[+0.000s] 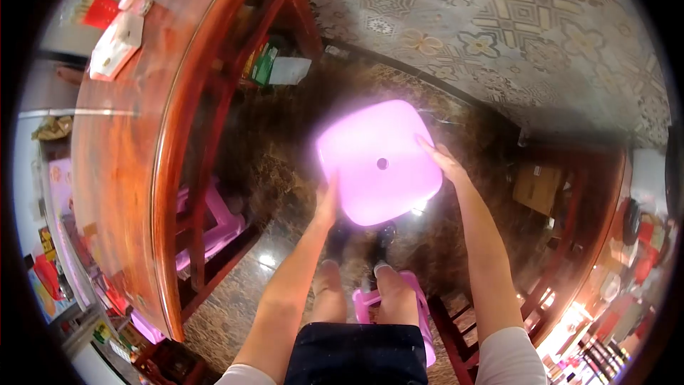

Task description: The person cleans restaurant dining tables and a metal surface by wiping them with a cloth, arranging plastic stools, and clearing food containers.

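A pink plastic stool (385,132) is in front of me, its square seat with rounded corners facing up. A small round hole sits in the middle of the seat. My left hand (328,199) grips the near left edge, with most of its fingers hidden at the side. On the right edge, my right hand (443,160) has its thumb over the rim and the other fingers mostly out of sight. The seat is overexposed, and its legs are hidden beneath it. Behind my legs stands another pink stool (425,314).
A long reddish wooden table (135,171) runs along the left, with a tissue box (117,46) and a red container (100,11) on it. Under it is a pink stool (221,217). Another wooden table (602,207) with a cardboard box (538,189) is right. A patterned wall (491,21) lies ahead.
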